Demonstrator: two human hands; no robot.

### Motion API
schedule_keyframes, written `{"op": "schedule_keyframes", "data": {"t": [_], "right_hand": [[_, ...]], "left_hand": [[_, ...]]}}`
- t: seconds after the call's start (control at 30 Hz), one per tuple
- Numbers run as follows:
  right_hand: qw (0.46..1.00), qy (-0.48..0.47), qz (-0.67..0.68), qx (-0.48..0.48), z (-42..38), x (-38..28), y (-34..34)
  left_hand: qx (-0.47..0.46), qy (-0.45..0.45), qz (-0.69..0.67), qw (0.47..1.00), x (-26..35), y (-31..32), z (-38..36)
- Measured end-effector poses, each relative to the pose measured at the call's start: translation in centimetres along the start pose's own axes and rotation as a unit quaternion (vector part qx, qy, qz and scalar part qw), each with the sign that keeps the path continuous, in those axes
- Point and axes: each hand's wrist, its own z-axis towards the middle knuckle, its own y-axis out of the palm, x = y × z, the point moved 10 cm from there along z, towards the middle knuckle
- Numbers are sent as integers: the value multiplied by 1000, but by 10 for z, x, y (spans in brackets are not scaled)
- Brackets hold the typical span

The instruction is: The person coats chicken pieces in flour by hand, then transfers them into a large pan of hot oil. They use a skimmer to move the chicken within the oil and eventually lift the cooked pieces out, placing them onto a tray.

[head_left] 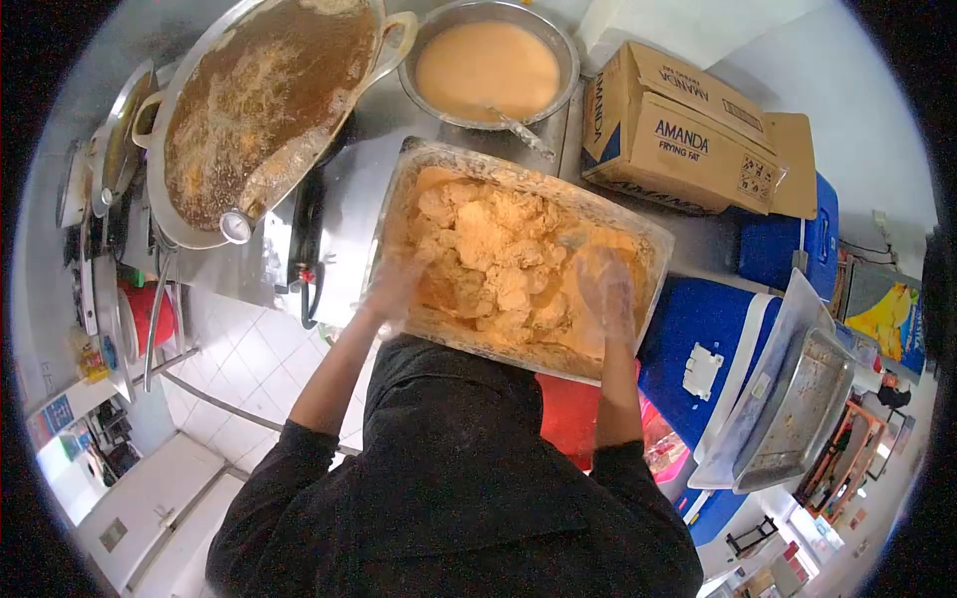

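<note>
Working coated pieces [498, 254] inside tray [543, 197]: left hand [396, 287] left end, right hand [605, 294] right; we can't tell grips. Brisk tossing could spill coating [588, 261].

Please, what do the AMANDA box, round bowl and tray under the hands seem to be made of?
AMANDA box: matte brown cardboard, judging by its folded flaps. Bowl: probably metal; its grey rim shines. Tray: metal or plastic, unclear; powder-dusted walls hide its finish.

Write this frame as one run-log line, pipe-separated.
left hand: blurred, left end of tray | right hand: over its right end | contents: lumpy coated pieces | beyond: bowl, orange liquid | left: pan, brown liquid
</note>
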Motion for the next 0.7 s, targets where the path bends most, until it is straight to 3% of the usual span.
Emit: {"op": "schedule_keyframes", "data": {"t": [0.03, 0.07, 0.1, 0.13, 0.2, 0.27, 0.3, 0.37, 0.4, 0.43, 0.5, 0.57, 0.6, 0.63, 0.67, 0.7], "right_hand": [[999, -31, -15, 39, 10, 3, 5], [997, 48, 8, -53, 17, 25, 41], [981, 125, 30, -143, 20, 43, 80], [951, 201, 52, -231, 14, 53, 109], [925, 217, 59, -307, 7, 7, 91], [922, 139, 52, -357, -4, -11, 106], [929, 55, 44, -364, -14, -2, 139], [906, 59, 209, -364, -21, -5, 160], [847, 148, 374, -348, -29, -10, 167], [756, 229, 525, -317, -34, -14, 174], [749, 256, 516, -326, -36, -24, 177], [766, 232, 493, -341, -30, -33, 173], [784, 194, 474, -351, -25, -40, 170], [799, 157, 454, -360, -23, -45, 168], [751, 170, 526, -363, -23, -45, 173], [695, 182, 593, -363, -24, -47, 175]], "left_hand": [[-38, -34, -39, 998, -6, 9, 0], [-74, -71, -76, 992, -12, 18, 0], [-89, -158, -213, 960, 9, 24, -4], [-101, -240, -345, 902, 20, 35, -9], [-95, -209, -310, 923, 28, 41, 1], [-84, -230, -305, 920, 28, 52, 7], [-76, -259, -302, 914, 24, 58, 12], [-69, -323, -283, 900, 17, 71, 19], [-71, -335, -272, 899, 17, 76, 20], [-81, -337, -256, 902, 19, 79, 22], [-100, -169, -231, 953, 41, 74, 30], [-92, -143, -192, 967, 45, 68, 33], [-76, -203, -166, 962, 35, 65, 34], [-93, -200, -104, 970, 36, 62, 35], [-110, -196, -42, 974, 38, 57, 35], [-159, -126, 56, 978, 57, 53, 33]]}}
